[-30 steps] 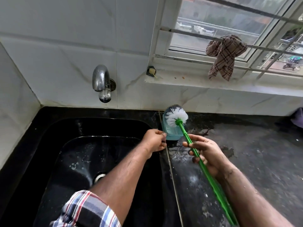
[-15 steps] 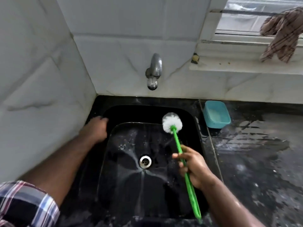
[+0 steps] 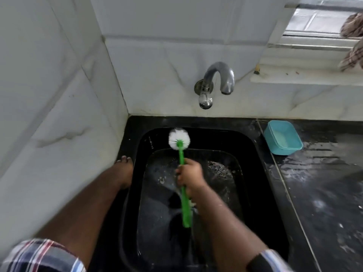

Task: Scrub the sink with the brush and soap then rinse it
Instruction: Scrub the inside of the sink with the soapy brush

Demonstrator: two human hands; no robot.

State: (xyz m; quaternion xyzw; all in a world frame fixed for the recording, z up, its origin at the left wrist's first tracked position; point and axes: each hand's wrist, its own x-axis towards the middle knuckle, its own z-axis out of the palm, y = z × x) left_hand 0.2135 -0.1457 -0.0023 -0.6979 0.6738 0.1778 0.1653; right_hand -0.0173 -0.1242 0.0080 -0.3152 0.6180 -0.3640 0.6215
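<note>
A black sink (image 3: 255, 173) is set in a dark counter below a metal tap (image 3: 218, 81). My right hand (image 3: 189, 176) grips the green handle of a brush (image 3: 179, 139), whose round white head lies against the sink's far left inner wall. My left hand (image 3: 123, 173) rests flat on the sink's left rim with its fingers straight. Specks of foam lie on the wet sink floor; my right arm hides the drain. A blue soap tub (image 3: 282, 139) stands on the counter to the right of the sink.
White marble walls close in at the left and behind the sink. The wet black counter (image 3: 324, 193) stretches to the right. A checked cloth (image 3: 352, 46) hangs at the window (image 3: 314, 20) at the top right.
The brush has left the blue tub and gone into the sink, ending at its far left wall. My left hand let go of the tub and now rests on the left rim.
</note>
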